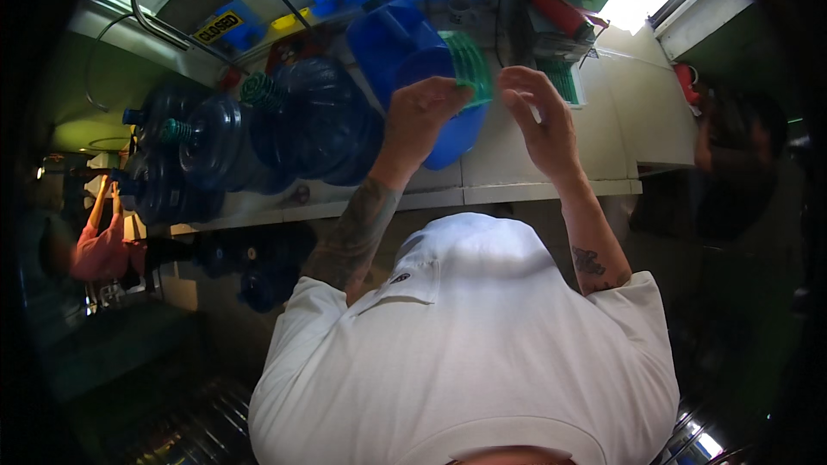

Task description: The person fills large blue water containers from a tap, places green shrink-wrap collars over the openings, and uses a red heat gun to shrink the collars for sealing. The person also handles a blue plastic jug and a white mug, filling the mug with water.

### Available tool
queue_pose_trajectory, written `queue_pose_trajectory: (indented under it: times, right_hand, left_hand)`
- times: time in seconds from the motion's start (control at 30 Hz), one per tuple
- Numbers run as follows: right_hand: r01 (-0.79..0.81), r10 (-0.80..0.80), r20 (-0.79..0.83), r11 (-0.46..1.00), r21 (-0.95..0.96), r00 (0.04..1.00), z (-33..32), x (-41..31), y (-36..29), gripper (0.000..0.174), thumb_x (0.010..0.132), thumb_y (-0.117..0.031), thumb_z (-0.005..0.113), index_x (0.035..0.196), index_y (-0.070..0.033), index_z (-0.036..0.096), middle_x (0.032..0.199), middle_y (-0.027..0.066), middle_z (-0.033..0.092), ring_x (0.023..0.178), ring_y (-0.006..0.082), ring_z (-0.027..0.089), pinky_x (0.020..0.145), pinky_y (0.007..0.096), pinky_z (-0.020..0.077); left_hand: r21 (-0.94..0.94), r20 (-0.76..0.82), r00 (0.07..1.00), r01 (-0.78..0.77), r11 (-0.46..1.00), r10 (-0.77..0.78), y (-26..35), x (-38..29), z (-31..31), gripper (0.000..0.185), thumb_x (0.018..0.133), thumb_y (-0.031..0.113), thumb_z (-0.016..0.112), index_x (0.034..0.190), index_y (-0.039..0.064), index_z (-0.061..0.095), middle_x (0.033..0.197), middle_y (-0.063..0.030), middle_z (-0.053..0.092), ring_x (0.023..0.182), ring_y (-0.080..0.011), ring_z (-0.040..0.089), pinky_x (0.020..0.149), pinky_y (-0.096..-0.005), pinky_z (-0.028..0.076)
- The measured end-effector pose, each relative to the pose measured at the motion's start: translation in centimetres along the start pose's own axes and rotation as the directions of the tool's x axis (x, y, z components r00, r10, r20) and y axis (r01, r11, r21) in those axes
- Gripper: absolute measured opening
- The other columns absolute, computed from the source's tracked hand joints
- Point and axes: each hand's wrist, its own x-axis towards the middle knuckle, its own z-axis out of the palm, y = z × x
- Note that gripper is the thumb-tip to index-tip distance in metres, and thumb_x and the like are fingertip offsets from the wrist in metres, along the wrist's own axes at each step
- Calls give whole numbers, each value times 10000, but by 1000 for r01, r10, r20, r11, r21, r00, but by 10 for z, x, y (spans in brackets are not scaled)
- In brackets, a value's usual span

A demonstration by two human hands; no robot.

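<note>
Between the thumb and finger of my left hand (423,103) is a green translucent plastic seal (475,68), slightly blurred. It spreads out above the fingertips, in front of a large blue plastic jug (394,39). My right hand (539,116) is raised just to the right of the seal, thumb and fingers apart, with nothing visible in it. Left of my hands, a big clear-blue water bottle (316,119) has a green seal (261,90) around its neck. Farther left lies another water bottle (216,135), also with green on its neck.
A pale tiled counter (549,187) runs before me. At its back right are a white tray (581,93) with green seals and a red cylindrical object (559,10). A mug (460,10) stands behind the jug. At far left a person in a pink top (103,252) reaches toward another bottle (165,194).
</note>
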Motion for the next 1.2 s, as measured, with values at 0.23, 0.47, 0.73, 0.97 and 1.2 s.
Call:
queue_pose_trajectory:
  times: [0.23, 0.47, 0.73, 0.97, 1.2]
  right_hand:
    - [-122, 96, 135, 972, 200, 986, 11, 7, 12, 284, 983, -232, 704, 1198, -51, 664, 1057, 28, 705, 994, 109, 659, 915, 300, 512]
    - [-193, 88, 233, 856, 479, 968, 15, 19, 2, 223, 994, -189, 686, 1134, -19, 655, 1023, 29, 700, 966, 95, 654, 888, 254, 506]
    - [256, -18, 623, 921, -294, 782, -56, 81, -10, 204, 1021, -220, 636, 1078, -25, 647, 902, 60, 698, 807, 177, 672, 756, 333, 520]
    - [277, -106, 510, 922, -271, 853, -10, 126, 50, 200, 992, -184, 647, 1136, -47, 663, 1044, 127, 687, 991, 289, 687, 898, 377, 537]
    - [486, -278, 595, 846, -220, 754, -20, 93, 50, 206, 987, -227, 668, 1148, -113, 726, 1292, 83, 666, 1178, 275, 652, 1023, 387, 520]
  left_hand:
    - [-82, 35, 997, -71, 994, 74, 1, -3, -7, 150, 946, 119, 738, 1074, 49, 773, 979, -66, 766, 884, -110, 707, 829, -250, 559]
    - [-36, -67, 973, -222, 974, 219, 1, 3, -13, 160, 921, 93, 755, 1043, 43, 666, 1001, -50, 687, 915, -96, 666, 793, -248, 553]
    - [279, 378, 904, -320, 906, 203, 17, 40, -104, 484, 909, 149, 775, 1341, 117, 558, 1184, -96, 619, 1161, -174, 634, 938, -345, 568]
    - [774, 358, 933, -269, 573, -46, 9, 99, -125, 423, 942, 274, 735, 1315, 135, 591, 1066, -89, 691, 966, -210, 680, 823, -346, 576]
    - [694, 659, 741, -532, 486, -130, 18, 73, -107, 324, 991, 303, 666, 1254, 115, 684, 1241, -102, 661, 1153, -244, 642, 930, -370, 575]
